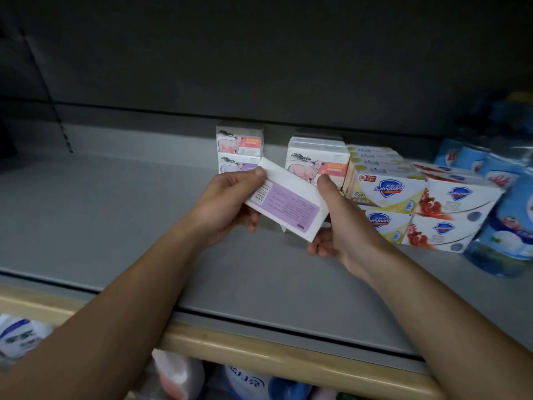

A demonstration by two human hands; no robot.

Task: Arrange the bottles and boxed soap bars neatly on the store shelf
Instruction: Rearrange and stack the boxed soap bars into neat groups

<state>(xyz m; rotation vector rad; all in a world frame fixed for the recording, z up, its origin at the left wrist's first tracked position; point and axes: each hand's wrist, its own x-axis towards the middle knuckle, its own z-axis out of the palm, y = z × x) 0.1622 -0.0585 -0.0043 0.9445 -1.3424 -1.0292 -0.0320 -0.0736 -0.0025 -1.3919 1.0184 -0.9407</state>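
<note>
i see a smooth grey shelf (121, 215) with a rounded wooden front edge. both my hands hold a flat rectangular cardboard soap box (287, 202), white with a lilac printed panel and a barcode, tilted above the shelf's middle. my left hand (223, 207) pinches its left end, thumb on top; my right hand (336, 223) grips the right end. behind it, at the back edge, two stacks of cow-print soap boxes (315, 163) stand. toward the right end sit glossy white boxes (386, 194), then crinkly blue plastic packs (496, 203).
</note>
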